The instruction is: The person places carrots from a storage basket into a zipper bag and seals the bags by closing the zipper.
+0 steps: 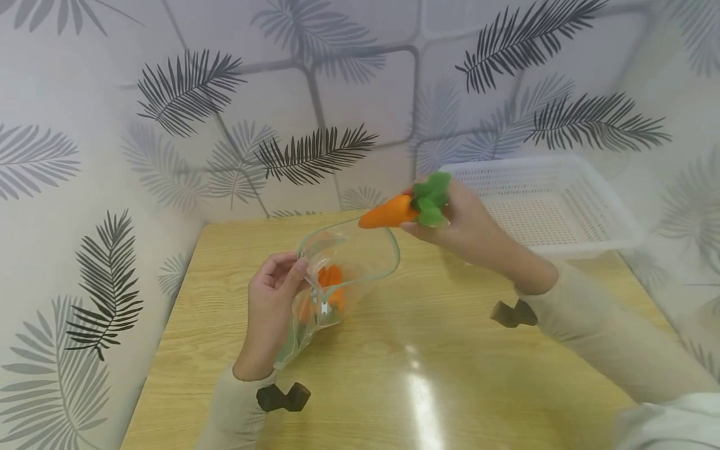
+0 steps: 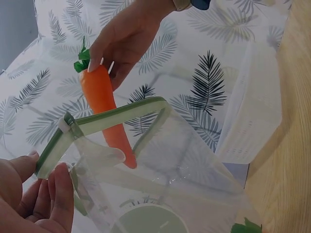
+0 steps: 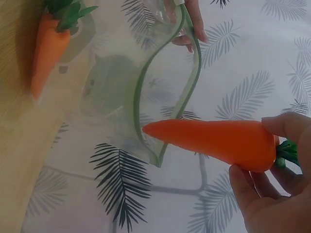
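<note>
Presently, right hand (image 1: 469, 222): grip closed around the leafy thick end of an orange carrot (image 1: 388, 212), thumb on one side and fingers on the other, the tapered end left free
Carrot in the air: above the worktop (image 1: 450, 356), tip at the mouth of a clear bag (image 1: 304, 337); whether the tip is already past the rim is hard to tell, but most of the body is plainly outside
Left hand (image 1: 272, 303): grip narrow, thumb and fingers pinching the edge of the bag beside the zip slider (image 1: 324, 307), the rest of the fingers curled behind
Bag mouth: green rim (image 2: 112, 117) spread into a wide loop, with room for the carrot to pass
Already bagged: at least one other carrot (image 3: 48, 51), seen through the film with its green leaves; an exact count cannot be made
Left to do, by my judgement: the held carrot has to go fully in and be let go, then the zip probably run along the rim, which is not yet done
White basket (image 1: 610, 203): behind the right forearm, at the far right; part of its inside is hidden, so I cannot say whether more carrots wait there
</note>
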